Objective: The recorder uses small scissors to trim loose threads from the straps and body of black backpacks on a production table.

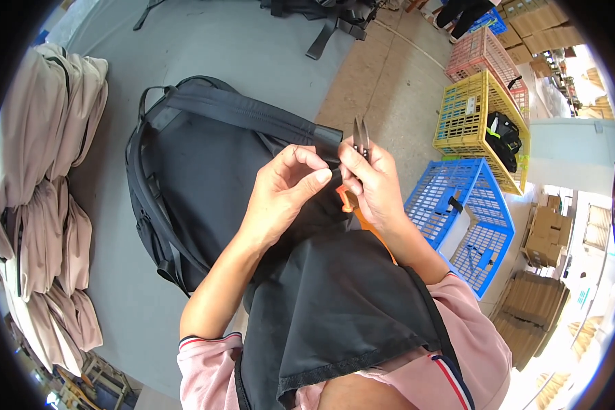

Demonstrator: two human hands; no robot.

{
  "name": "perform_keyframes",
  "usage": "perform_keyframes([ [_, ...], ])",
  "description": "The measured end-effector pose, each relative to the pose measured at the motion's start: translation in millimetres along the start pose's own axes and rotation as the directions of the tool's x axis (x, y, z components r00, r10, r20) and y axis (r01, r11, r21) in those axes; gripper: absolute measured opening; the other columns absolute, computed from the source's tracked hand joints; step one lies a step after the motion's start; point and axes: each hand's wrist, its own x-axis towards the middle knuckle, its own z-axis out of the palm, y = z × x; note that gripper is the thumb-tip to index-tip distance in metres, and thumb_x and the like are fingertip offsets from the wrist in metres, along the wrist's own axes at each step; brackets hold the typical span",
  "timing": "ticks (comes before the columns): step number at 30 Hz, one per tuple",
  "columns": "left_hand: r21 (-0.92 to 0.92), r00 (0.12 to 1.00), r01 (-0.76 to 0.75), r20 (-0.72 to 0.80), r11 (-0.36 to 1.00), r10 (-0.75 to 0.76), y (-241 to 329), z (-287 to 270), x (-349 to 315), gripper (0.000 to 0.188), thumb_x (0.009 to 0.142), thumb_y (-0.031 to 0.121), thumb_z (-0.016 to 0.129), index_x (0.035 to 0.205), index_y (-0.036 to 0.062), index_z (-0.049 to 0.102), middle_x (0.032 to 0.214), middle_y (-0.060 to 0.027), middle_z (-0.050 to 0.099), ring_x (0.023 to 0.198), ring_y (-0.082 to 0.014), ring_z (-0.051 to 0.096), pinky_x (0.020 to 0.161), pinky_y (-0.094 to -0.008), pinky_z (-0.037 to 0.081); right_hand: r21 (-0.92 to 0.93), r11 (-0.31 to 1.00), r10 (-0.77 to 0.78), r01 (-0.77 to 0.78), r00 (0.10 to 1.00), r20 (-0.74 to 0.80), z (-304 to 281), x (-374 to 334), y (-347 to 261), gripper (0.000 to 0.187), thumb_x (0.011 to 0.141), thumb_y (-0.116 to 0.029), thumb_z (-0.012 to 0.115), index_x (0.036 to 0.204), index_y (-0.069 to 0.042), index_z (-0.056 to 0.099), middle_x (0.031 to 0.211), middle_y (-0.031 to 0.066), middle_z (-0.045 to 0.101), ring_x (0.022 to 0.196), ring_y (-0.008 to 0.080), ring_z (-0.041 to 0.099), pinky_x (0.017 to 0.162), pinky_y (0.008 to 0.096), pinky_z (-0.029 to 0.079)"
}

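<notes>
A dark backpack [205, 157] lies on the grey table with its padded strap running across its top toward my hands. My right hand [374, 181] is closed around small thread snips [361, 140], whose two dark blades point away from me, slightly apart. Close beside it, my left hand [283, 191] has thumb and forefinger curled together at the strap's end [328, 138]. Whatever lies between those fingertips is too small to make out. An orange piece [348, 199] hangs just below my right hand, partly hidden by it; I cannot tell what it is.
Folded beige fabric pieces [44, 137] are piled along the table's left side. More black bags [328, 17] lie at its far edge. On the floor to the right stand blue [488, 263], yellow [451, 123] and pink [475, 55] crates, with cardboard [529, 314] beyond. A person's legs [461, 14] show far off.
</notes>
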Motion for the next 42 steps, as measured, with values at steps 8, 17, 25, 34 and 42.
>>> perform_keyframes([
  [8,-0.052,0.983,-0.076,-0.174,0.996,0.066,-5,4,7,0.029,0.079,-0.006,0.066,0.1,0.0051,0.049,0.085,0.0006,0.055,0.08,-0.0064,0.053,0.073,-0.0209,0.046,0.066,0.989,0.14,-0.136,0.988,-0.07,4,4,-3,0.01,0.087,-0.014,0.057,0.084,-0.005,0.054,0.062,-0.0004,0.05,0.046,0.0033,0.038,0.042,0.0183,0.029],
  [17,0.051,0.977,-0.026,-0.21,0.998,0.036,0,3,9,0.043,0.078,-0.005,0.065,0.114,0.0013,0.041,0.077,-0.0012,0.056,0.072,-0.007,0.056,0.069,-0.0204,0.046,-0.537,0.686,-0.587,0.492,0.809,-0.009,-4,-7,7,0.03,0.079,-0.003,0.066,0.106,-0.002,0.053,0.092,0.0048,0.052,0.072,0.013,0.056,0.06,0.0285,0.048],
  [25,0.124,0.976,-0.059,-0.2,0.991,0.083,0,5,9,0.049,0.078,-0.005,0.064,0.12,0.0001,0.039,0.075,-0.0016,0.057,0.069,-0.0067,0.055,0.066,-0.0197,0.046,-0.874,0.107,-0.568,0.474,0.751,0.338,4,-8,-15,0.026,0.068,-0.007,0.072,0.093,-0.008,0.063,0.077,0.0042,0.052,0.061,0.0212,0.055,0.052,0.0296,0.043],
  [34,0.141,0.896,-0.316,-0.282,0.938,0.344,37,-30,64,0.047,0.081,0.0,0.063,0.122,-0.0032,0.041,0.104,-0.0112,0.053,0.099,-0.0161,0.052,0.083,-0.0271,0.046,-0.728,0.555,-0.571,0.403,0.82,0.018,-18,-8,1,0.029,0.072,0.0,0.073,0.095,-0.005,0.057,0.079,0.0013,0.048,0.06,0.0075,0.041,0.056,0.0224,0.038],
  [42,0.888,0.974,-0.132,0.034,0.44,0.225,16,-71,34,0.031,0.076,0.004,0.063,0.108,0.0032,0.06,0.109,-0.01,0.054,0.107,-0.0261,0.048,0.086,-0.0357,0.044,-0.577,0.817,-0.021,0.002,0.999,-0.026,-21,-21,48,0.019,0.086,-0.018,0.064,0.093,-0.002,0.058,0.069,0.0027,0.059,0.055,0.0086,0.052,0.055,0.0237,0.043],
])
